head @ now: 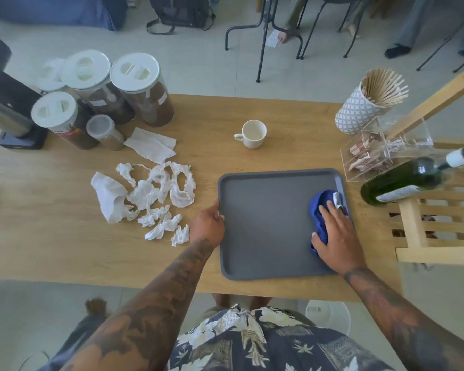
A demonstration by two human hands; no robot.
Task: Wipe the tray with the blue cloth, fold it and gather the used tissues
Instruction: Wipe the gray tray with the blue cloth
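Head view, tray: The grey tray (265, 223) lay flat near the front edge of the tabletop (292, 124), toward its right end.
Head view, right hand: The right hand (335, 236) lay palm-down with fingers extended, pressing the bunched blue cloth (319, 207) onto the tray floor just inside the right rim.
Head view, left hand: The left hand (208, 226) gripped the tray's left rim, fingers curled over the edge, apparently to steady it.
Head view, used tissues: The crumpled used tissues (156, 196) lay scattered on the tabletop left of the tray, apart from it; none were gathered into one pile.
Head view, other items: A flat napkin (152, 147) lay behind the tissues, beside the lidded jars (113, 95) at the back left corner. A white cup (252, 133) stood behind the tray. A green bottle (405, 183) leaned at the right edge.
Progress, judged: Wiping was under way. Whether the tray surface was fully covered could not be told. Folding the cloth and gathering the tissues remained to be done.
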